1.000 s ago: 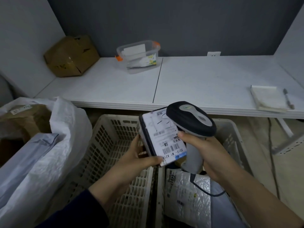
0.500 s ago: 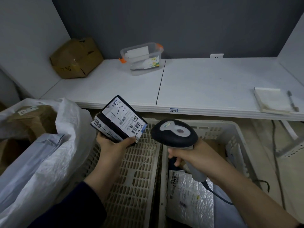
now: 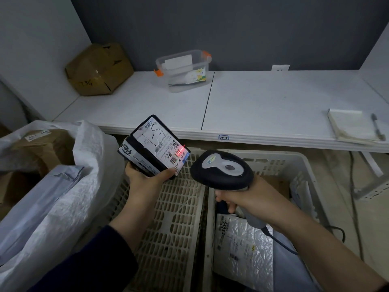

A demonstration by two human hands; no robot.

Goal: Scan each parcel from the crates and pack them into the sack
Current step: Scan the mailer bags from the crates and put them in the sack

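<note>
My left hand (image 3: 145, 178) grips a small black box parcel (image 3: 153, 147) from below, its white label tilted up. A red scan line glows on the label's barcode. My right hand (image 3: 242, 197) holds a black and grey barcode scanner (image 3: 223, 169) by its handle, head aimed left at the parcel, a short gap apart. Both are above two beige slatted crates: the left crate (image 3: 168, 228) shows bare slats, the right crate (image 3: 280, 163) holds a silver bubble mailer (image 3: 242, 249) and other parcels. The white woven sack (image 3: 63, 207) stands open at the left with a grey mailer and brown parcels inside.
A white table (image 3: 252, 102) runs across behind the crates. It carries a brown cardboard box (image 3: 99, 69) at far left, a clear plastic tub (image 3: 183, 68), and a notepad (image 3: 351, 127) with a pen at right. Cables trail on the floor at right.
My left hand carried the parcel left and away from the scanner, label now tilted up. The scanner lowered and turned toward it, and a red scan line has appeared on the barcode.
</note>
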